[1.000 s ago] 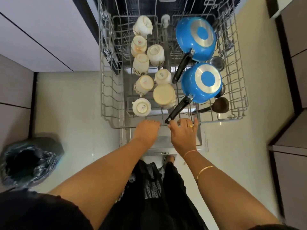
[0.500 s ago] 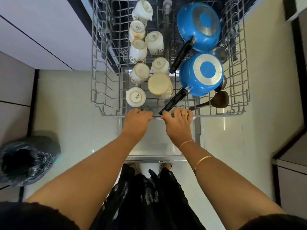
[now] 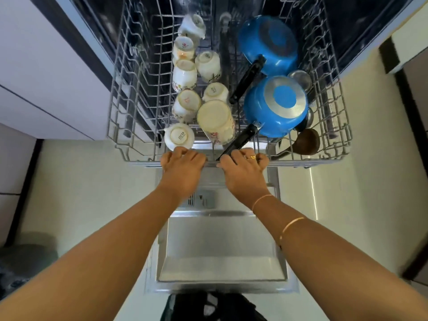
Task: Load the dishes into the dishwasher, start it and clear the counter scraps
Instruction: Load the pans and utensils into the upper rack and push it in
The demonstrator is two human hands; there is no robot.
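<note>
A grey wire dishwasher rack (image 3: 120,135) juts out of the dark dishwasher opening. It holds several upturned white cups (image 3: 184,75) on the left and two blue pans (image 3: 276,107) with black handles on the right, plus a dark ladle (image 3: 305,141). My left hand (image 3: 183,163) and my right hand (image 3: 243,165) both grip the rack's front bar, side by side near its middle. The open steel dishwasher door (image 3: 220,246) lies flat below my arms.
White cabinet fronts (image 3: 46,84) stand to the left and a dark cabinet (image 3: 414,89) to the right. Pale floor tiles (image 3: 88,193) flank the door. A bin with a dark liner (image 3: 14,274) shows blurred at the lower left.
The rack has slid further away from me into the dishwasher with both hands on its front bar. More of the open door shows below my arms.
</note>
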